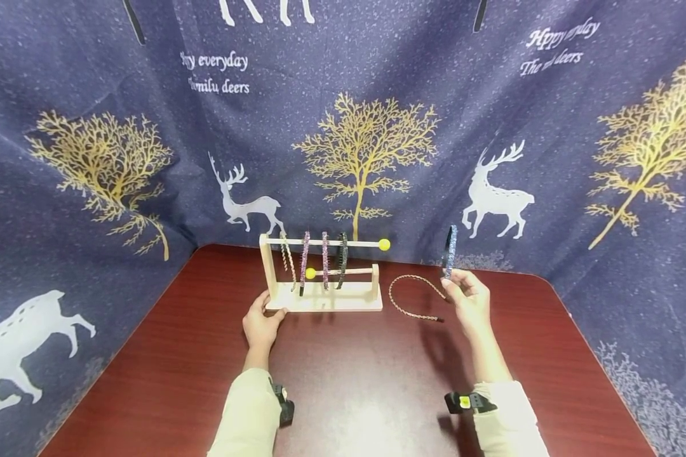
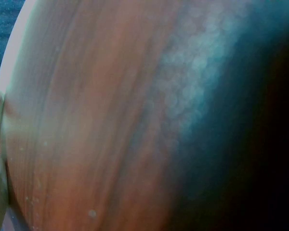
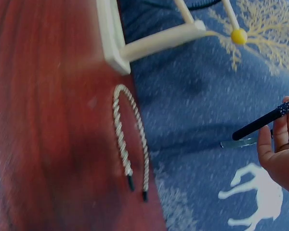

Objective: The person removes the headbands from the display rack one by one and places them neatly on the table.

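My right hand (image 1: 470,301) pinches a blue glittery headband (image 1: 451,249) near its lower end and holds it up above the table's right side. In the right wrist view its dark tip (image 3: 255,126) sticks out past the fingers. My left hand (image 1: 261,324) grips the left end of a pale wooden stand (image 1: 334,305), thumb on the front of the base. On the stand's long upper bar hang a braided gold headband (image 1: 289,266), two pink-purple headbands (image 1: 325,260) and a black headband (image 1: 343,260). Only a sliver of the left hand shows in the left wrist view.
A braided gold headband (image 1: 397,300) lies on the red-brown table (image 1: 343,374), between the stand and my right hand. Yellow balls (image 1: 384,245) cap the stand's bars. A dark blue cloth (image 1: 331,57) with deer and trees hangs behind and beside the table.
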`<state>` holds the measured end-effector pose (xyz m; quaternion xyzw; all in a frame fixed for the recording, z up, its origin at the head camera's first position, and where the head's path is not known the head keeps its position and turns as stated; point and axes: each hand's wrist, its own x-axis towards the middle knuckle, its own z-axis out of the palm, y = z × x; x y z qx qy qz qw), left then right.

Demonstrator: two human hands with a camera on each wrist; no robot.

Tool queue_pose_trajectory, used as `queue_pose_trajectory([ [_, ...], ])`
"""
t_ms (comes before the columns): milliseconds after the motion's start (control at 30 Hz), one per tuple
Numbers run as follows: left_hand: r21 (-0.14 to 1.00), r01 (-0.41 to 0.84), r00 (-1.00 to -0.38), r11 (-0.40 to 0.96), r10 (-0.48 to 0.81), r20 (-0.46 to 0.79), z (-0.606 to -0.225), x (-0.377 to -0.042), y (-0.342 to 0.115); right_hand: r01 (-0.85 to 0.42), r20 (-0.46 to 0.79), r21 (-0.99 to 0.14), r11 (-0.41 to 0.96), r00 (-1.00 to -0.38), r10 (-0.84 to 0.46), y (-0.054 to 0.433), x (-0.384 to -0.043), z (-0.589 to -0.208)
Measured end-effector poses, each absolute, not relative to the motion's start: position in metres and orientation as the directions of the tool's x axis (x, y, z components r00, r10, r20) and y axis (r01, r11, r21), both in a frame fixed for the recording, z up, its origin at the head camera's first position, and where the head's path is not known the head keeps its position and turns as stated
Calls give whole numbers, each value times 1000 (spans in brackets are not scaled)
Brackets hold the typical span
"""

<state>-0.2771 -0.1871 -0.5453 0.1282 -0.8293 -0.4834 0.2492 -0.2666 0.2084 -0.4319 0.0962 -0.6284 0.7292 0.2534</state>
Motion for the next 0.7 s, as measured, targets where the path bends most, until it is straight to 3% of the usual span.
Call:
queue_pose_trajectory([
  [433, 859, 16, -841, 511, -458, 288, -543, -276, -187, -456, 449, -889, 42, -848, 281, 264, -262, -479],
  [533, 858, 12, -842, 513, -458, 285, -544, -276, -188, -407, 402, -912, 56, -856, 324, 273, -259, -484],
  [700, 861, 26, -843, 508, -451, 292, -545, -276, -188, -266, 323, -944, 194, -866, 381, 278, -248, -477],
])
